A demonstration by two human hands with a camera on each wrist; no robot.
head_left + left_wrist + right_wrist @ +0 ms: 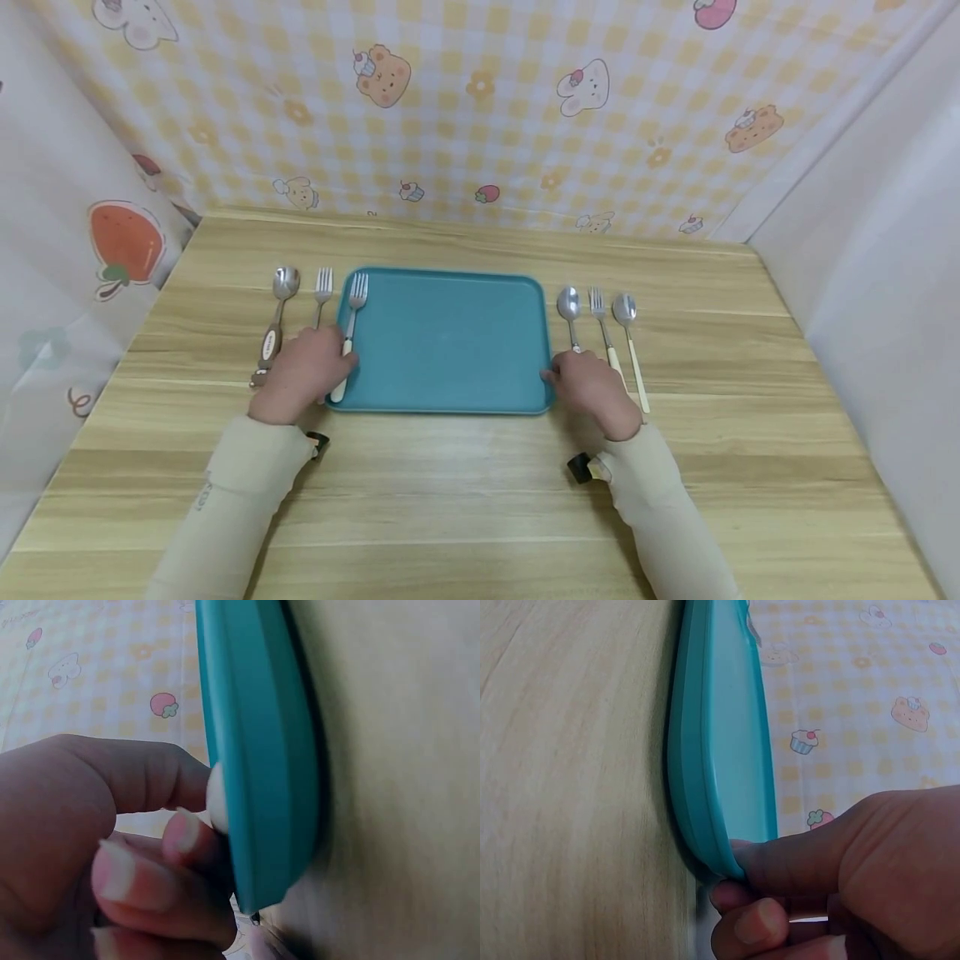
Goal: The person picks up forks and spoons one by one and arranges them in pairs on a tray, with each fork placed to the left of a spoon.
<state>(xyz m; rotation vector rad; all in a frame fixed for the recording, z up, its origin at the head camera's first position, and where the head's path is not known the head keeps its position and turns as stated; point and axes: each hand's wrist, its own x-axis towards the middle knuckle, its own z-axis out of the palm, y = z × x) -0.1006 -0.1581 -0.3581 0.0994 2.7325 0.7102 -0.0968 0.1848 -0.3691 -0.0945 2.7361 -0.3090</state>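
A teal tray (450, 342) lies flat on the table, its long sides running left to right. Along its left edge lies a fork (358, 292), tines pointing away and cream handle toward me. My left hand (311, 367) pinches that handle between thumb and fingers, right at the tray's left rim. In the left wrist view only the rounded handle end (217, 801) shows beside the thumb. On the opposite side, my right hand (592, 383) pinches the tray's right rim, thumb (780, 864) on the inside and fingers curled outside below it.
Left of the tray lie a brown-handled spoon (273, 333) and another fork (323, 287), partly under the left hand. To the right are a spoon (569, 305), a cream-handled fork (600, 310) and a thin-handled spoon (627, 317). A patterned curtain (465, 150) closes the back.
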